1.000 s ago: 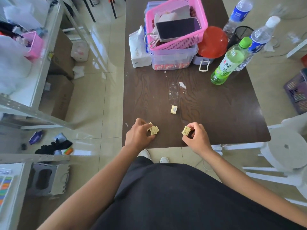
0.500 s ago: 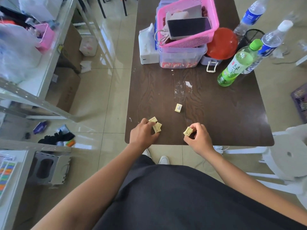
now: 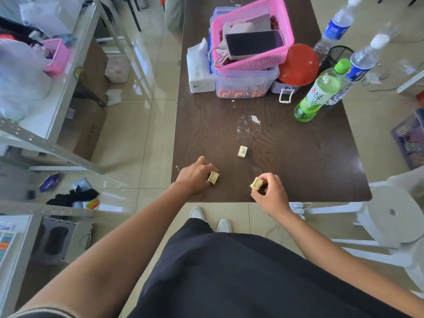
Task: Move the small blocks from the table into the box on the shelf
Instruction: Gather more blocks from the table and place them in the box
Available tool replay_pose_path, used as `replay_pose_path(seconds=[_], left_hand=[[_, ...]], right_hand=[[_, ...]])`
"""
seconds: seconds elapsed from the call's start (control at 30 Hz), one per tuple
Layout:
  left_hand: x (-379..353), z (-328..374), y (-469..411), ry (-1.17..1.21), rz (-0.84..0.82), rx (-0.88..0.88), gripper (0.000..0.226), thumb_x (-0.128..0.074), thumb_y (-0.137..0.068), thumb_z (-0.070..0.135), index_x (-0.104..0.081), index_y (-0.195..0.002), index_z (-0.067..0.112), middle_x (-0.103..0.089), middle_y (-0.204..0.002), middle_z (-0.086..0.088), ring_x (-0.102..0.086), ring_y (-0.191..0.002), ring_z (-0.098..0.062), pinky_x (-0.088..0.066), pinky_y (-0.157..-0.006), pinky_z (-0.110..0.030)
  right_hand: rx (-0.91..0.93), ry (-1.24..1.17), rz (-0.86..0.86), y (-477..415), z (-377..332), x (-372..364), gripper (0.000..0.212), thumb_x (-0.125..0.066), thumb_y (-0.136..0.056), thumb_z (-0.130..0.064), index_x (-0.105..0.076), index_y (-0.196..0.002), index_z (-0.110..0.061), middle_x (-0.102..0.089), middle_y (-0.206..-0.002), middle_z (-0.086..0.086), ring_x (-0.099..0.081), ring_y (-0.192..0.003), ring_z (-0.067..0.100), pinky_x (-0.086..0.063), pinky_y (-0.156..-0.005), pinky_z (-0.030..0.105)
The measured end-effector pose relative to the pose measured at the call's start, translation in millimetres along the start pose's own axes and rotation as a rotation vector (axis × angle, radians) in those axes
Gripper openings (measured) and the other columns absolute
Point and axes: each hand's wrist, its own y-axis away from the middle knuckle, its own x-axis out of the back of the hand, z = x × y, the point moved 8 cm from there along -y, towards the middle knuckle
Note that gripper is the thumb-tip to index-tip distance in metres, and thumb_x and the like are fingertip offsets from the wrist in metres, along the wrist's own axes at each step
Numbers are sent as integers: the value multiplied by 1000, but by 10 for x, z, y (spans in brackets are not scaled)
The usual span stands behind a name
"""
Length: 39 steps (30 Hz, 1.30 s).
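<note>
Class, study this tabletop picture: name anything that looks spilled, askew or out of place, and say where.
White specks and a scrap mark the dark table beyond the lone block, like a spill. The pink basket sits tilted atop the clear tub. Dark clothing lies on the floor near the shelf.

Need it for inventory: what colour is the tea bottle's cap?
The cap is bright green; head view.

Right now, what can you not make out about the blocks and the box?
Head view: left hand covers all but one block; count hidden.
Head view: loose block label, too small to read.
Head view: shelf cut off by left edge; box unclear.
</note>
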Motion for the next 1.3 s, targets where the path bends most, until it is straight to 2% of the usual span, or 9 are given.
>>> replay_pose_path(seconds=[0.2, 0.37, 0.57, 0.7, 0.8, 0.9, 1.0, 1.17, 1.3], left_hand=[[35, 27, 202, 31, 84, 76, 39, -70, -79, 36, -62, -118, 32, -46, -112, 0, -60, -94, -23, -45, -66, -34], [24, -286, 716, 396, 235, 252, 39, -72, -73, 49, -64, -109, 39, -55, -113, 17, -58, -98, -8, -51, -77, -32], [-25, -1008, 1654, 836, 429, 562, 33, -71, -62, 37, -69, -95, 37, -68, -76, 16, -59, -56, -3, -53, -60, -32], [160, -1532, 2311, 975, 637, 689, 28, -72, -57, 38, -71, -85, 36, -70, -76, 8, -57, -50, -8, -46, -53, -30], [353, -1914, 2822, 1053, 810, 767, 22, -75, -58, 32, -72, -80, 34, -65, -60, 9, -47, -44, -3, -38, -49, -22], [497, -2310, 3357, 1083, 958, 841, 28, -73, -55, 35, -73, -83, 37, -70, -71, 7, -49, -47, -3, -43, -52, -23], [651, -2696, 3895, 1048, 1053, 898, 33, -71, -53, 35, -73, -85, 37, -69, -83, 17, -52, -53, 0, -47, -58, -21], [894, -3246, 4722, 945, 1145, 996, 31, -72, -57, 31, -71, -87, 42, -68, -86, 25, -58, -72, 9, -40, -64, -9], [962, -3572, 5219, 948, 1224, 1045, 25, -77, -62, 27, -70, -80, 43, -68, -82, 26, -62, -75, 5, -49, -68, -15]], right_hand=[[-4, -14, -8, 90, -88, -6, 31, -74, -72, -15, -62, -100, -19, -57, -97, -1, -51, -72, 8, -36, -63, 15], [144, -99, -116, 91, -747, -185, 33, -77, -69, -11, -62, -95, -27, -59, -94, -3, -56, -72, 7, -39, -59, 5], [496, -118, -398, 266, -2120, -738, 33, -79, -70, -17, -64, -96, -33, -60, -95, -16, -59, -85, 3, -47, -71, 12], [645, -134, -524, 535, -2904, -1183, 32, -80, -66, -21, -65, -89, -38, -63, -86, -11, -60, -69, 12, -49, -59, 20], [741, -133, -652, 799, -3438, -1593, 38, -80, -63, -19, -66, -92, -39, -63, -79, -10, -55, -54, 10, -46, -52, 20], [844, -107, -762, 1121, -3998, -2045, 45, -80, -61, -14, -65, -93, -41, -64, -83, -10, -54, -51, 10, -46, -51, 20], [918, -91, -853, 1480, -4524, -2528, 40, -78, -60, -18, -66, -91, -39, -64, -86, -11, -55, -52, 9, -48, -52, 23], [1013, -110, -948, 2047, -5256, -3219, 35, -79, -61, -14, -68, -89, -32, -65, -79, -7, -52, -49, 6, -46, -49, 21], [1063, -123, -1014, 2387, -5654, -3637, 38, -80, -61, -4, -69, -89, -28, -64, -75, -4, -51, -49, 5, -44, -49, 16]])
